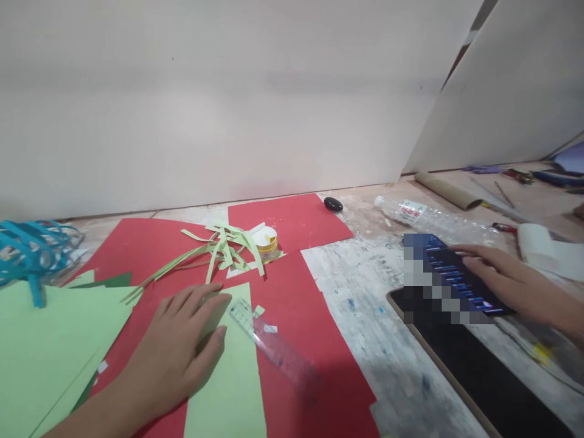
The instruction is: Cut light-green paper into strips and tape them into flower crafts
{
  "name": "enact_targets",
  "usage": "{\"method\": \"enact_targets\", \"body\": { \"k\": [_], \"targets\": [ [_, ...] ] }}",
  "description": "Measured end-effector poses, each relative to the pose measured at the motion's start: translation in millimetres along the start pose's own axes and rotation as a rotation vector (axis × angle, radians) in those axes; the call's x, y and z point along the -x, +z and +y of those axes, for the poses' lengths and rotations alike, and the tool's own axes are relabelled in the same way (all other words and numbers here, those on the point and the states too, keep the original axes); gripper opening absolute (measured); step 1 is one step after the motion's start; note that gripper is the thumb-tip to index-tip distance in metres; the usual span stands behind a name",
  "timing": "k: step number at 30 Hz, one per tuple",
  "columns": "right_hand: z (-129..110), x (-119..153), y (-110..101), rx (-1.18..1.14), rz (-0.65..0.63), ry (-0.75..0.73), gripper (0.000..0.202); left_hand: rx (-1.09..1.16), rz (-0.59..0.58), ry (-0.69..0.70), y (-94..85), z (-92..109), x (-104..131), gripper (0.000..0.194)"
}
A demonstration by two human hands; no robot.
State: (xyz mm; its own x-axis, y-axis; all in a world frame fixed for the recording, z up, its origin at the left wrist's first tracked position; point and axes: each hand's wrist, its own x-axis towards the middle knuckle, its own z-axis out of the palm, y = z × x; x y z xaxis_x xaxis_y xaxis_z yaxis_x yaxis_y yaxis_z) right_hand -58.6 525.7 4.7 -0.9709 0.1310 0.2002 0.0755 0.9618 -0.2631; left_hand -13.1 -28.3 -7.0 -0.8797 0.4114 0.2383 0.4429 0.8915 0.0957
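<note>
My left hand lies palm down with its fingers stretched out, on a light green paper strip and the red paper beneath it. Just right of its fingertips is a clear plastic ruler, resting across both papers. My right hand, fingers extended, touches the lit screen of a phone, part of which is pixelated. Below that phone lies a larger dark-screened device in a brown-edged case. A pile of thin light green paper strips sits beyond my left hand, beside a yellow-rimmed roll.
Light green sheets lie at the left, near a blue woven strip object. A black oval object, a clear plastic bottle, a cardboard tube and a white paper roll are farther back. A white wall borders the work surface.
</note>
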Motion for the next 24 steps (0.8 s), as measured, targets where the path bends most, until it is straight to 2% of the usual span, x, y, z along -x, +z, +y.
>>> {"method": "enact_targets", "body": {
  "k": [2,4,15,24],
  "targets": [
    [-12,5,-2,-0.019,0.012,-0.137,0.044,0.004,0.0,-0.003,-0.3,1,0,0.036],
    [-20,9,-3,-0.025,0.04,-0.194,0.045,0.009,0.002,-0.011,-0.5,1,0,0.036],
    [-19,15,-4,-0.022,0.092,-0.155,0.054,0.001,0.007,-0.007,3.3,-1,0,0.036],
    [-16,15,0,0.008,0.08,-0.15,0.057,-0.006,-0.001,-0.004,2.7,-1,1,0.037]
  ]
}}
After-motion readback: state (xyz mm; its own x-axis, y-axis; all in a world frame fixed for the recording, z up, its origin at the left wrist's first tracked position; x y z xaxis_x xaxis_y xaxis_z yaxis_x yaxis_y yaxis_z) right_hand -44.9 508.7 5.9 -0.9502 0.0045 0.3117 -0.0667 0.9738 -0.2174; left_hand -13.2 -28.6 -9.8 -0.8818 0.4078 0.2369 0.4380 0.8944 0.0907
